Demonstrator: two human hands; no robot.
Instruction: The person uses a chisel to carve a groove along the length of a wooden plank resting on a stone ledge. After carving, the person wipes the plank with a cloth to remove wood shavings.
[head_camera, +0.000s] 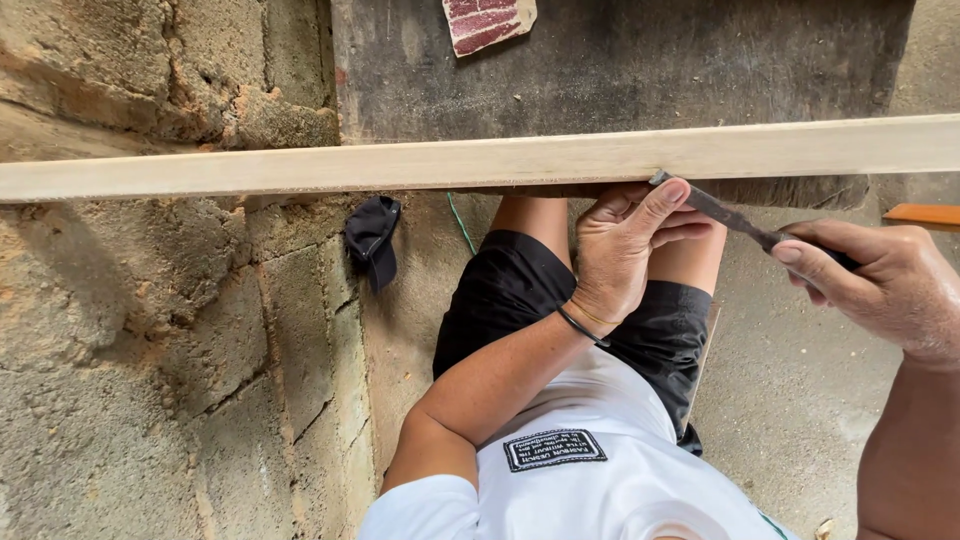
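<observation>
A long pale wooden plank (400, 165) runs across the view from edge to edge, resting on a dark worn workbench (620, 60). My left hand (625, 250) holds the plank's near edge from below, thumb pressed up against the wood. My right hand (880, 285) is closed around the handle of a dark metal chisel (725, 215). The chisel's blade tip touches the plank's lower edge right beside my left thumb. A black band sits on my left wrist.
A rough block wall (150, 350) fills the left side. A dark cloth (372, 240) hangs by the wall. A piece of red sandpaper (487, 22) lies on the bench top. An orange-brown wood piece (925, 214) shows at the right edge. Sandy concrete floor (790, 400) lies below.
</observation>
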